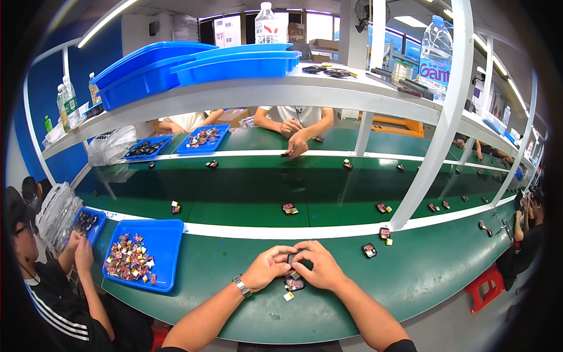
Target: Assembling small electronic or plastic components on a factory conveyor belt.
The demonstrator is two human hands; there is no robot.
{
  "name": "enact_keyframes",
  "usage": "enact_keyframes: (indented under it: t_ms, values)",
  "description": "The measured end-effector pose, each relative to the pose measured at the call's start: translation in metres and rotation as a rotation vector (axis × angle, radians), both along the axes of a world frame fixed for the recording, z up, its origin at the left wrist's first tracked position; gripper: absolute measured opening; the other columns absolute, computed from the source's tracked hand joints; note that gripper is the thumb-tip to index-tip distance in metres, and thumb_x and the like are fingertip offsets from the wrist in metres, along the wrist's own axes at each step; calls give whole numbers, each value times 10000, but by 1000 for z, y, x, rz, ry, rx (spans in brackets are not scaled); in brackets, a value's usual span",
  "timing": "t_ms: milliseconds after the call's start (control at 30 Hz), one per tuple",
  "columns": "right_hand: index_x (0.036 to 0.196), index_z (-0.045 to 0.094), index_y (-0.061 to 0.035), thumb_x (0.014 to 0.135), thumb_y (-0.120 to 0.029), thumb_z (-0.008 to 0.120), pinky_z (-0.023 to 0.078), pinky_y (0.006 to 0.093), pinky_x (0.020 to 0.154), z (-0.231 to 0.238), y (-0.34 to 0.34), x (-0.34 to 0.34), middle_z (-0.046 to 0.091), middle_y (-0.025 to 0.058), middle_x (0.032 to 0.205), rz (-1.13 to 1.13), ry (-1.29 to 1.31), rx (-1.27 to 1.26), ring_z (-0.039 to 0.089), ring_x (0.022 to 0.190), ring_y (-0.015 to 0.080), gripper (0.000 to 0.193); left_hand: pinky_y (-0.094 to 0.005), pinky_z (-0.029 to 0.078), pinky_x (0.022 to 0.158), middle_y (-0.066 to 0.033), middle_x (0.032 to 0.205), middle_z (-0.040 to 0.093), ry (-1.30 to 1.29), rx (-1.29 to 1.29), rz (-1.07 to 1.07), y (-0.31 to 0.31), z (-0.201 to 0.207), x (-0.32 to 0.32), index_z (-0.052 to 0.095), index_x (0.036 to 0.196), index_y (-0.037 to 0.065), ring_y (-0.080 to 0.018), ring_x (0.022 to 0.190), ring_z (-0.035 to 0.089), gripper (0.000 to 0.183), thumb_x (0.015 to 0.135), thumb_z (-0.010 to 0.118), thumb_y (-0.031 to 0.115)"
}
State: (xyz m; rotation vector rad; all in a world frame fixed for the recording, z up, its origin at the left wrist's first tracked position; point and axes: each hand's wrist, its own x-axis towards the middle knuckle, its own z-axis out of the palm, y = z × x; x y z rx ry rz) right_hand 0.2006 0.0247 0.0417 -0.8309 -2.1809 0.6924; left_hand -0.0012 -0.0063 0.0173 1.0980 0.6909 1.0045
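Note:
In front of me, my left hand (265, 270), with a metal-band watch at the wrist, and my right hand (319, 265) meet over the green work surface. The fingers of both are closed on a small dark casing (291, 258), mostly covered by them. Just below the fingertips lies another small black casing with a reddish board (294, 284). A white-and-yellow piece (288, 296) rests beside it, nearer to me. To the left sits a blue tray (176, 258) with a heap of small red, white and yellow parts (129, 258).
Two loose casings (369, 250) lie right of my hands. Beyond a white rail (234, 232), a dark green belt (246, 205) carries several more. White posts (434, 117) hold a shelf overhead with blue trays (234, 61) and bottles. Co-workers sit opposite and at my left (64, 293).

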Motion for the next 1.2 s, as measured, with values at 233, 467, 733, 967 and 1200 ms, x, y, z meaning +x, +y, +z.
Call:
enact_keyframes:
  t_ms: [233,467,733,967,1200]
  values:
    - [887,688,-80,813,-149,698,441,384,982,2,-1,6,584,82,1195,89,24,-42,524,1164,280,102,-315,513,953,-77,1214,594,-43,-79,5,-1,-5,4,458,1324,60,-139,1110,588,345,982,488,29]
    - [860,695,-81,779,-119,726,480,377,919,-3,-9,-3,631,89,1116,-51,128,55,588,1072,277,95,-305,509,944,-72,1206,595,-128,-101,43,-1,-5,2,474,1314,67,-142,1107,589,320,997,508,96]
    - [858,697,-70,773,-113,731,486,375,906,-4,-10,-4,640,93,1095,-60,164,35,606,1046,277,101,-304,525,913,-70,1196,606,-19,-14,155,-2,-6,10,488,1278,46,-141,1091,599,291,989,510,69]
    - [874,710,-75,774,-116,737,477,376,918,-10,-9,-5,639,84,1092,-100,208,-30,595,1064,272,112,-273,527,889,-75,1202,616,-11,4,160,-3,-10,12,490,1272,46,-131,1081,604,284,989,483,35]
    - [883,717,-70,776,-101,735,503,382,870,-10,-14,-11,636,70,1105,-144,100,142,585,1046,270,113,-286,510,912,-64,1214,607,-78,-72,127,-1,-13,9,491,1256,70,-121,1091,592,257,1000,482,73]
